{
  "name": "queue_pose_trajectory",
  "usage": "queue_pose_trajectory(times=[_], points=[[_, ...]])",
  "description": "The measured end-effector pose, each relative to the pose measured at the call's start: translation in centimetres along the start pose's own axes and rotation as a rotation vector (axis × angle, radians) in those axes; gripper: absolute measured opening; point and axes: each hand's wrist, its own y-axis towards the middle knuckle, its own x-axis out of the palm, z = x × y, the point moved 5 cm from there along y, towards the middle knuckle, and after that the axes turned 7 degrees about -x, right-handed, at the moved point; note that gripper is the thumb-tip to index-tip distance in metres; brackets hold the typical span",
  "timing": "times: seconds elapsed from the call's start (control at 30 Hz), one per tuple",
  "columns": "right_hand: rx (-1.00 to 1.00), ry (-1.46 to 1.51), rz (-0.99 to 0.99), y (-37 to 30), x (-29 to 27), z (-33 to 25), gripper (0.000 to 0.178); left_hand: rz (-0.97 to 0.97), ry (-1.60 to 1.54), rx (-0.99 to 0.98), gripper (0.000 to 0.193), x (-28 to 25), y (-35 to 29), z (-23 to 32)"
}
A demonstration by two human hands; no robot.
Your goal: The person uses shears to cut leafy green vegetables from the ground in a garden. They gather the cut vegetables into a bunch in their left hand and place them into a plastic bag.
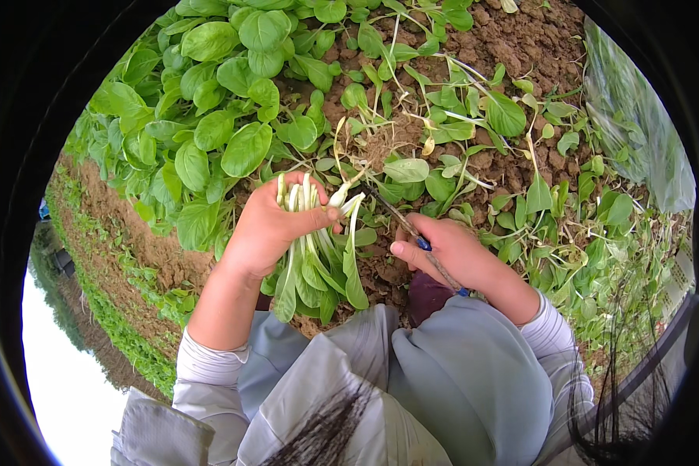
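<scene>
My left hand [268, 229] is closed round a bunch of leafy greens [311, 272], pale cut stem ends up and leaves hanging down. Between its thumb and fingers is one more plant [339, 196], its white base and stringy, soil-covered roots [388, 144] pointing away from me. Just right of the bunch, my right hand [446, 247] grips a slim, dark knife-like tool [441, 269] with blue bands on its handle. The tool's thin front end reaches toward the plant's base; whether it touches is unclear.
Dense green plants [217, 116] grow at the far left. Loose leaves and pulled stems [458, 116] litter the brown soil [512, 39] ahead and to the right. A clear plastic sheet or bag [637, 116] lies at the far right. My knees [466, 357] are close below my hands.
</scene>
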Motion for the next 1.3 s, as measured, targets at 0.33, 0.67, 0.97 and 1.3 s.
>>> queue_pose_trajectory(times=[0.33, 0.67, 0.97, 1.3], points=[[-0.066, -0.116, -0.033, 0.2, 0.1, 0.1, 0.036, -0.139, 0.086, -0.11, 0.019, 0.9, 0.7, 0.1], [0.116, 0.464, 0.298, 0.5, -1.5, 1.1, 0.025, -0.32, -1.025, 0.199, 0.043, -1.7, 3.5, -2.5], [0.096, 0.43, 0.317, 0.6, -1.7, 0.7, 0.025, -0.521, -1.294, 0.347, 0.036, -0.8, 3.2, -4.2], [-0.018, 0.533, 0.37, 1.2, -2.3, -0.2, 0.017, -0.47, -1.162, 0.273, 0.035, -0.6, 3.7, -5.0]])
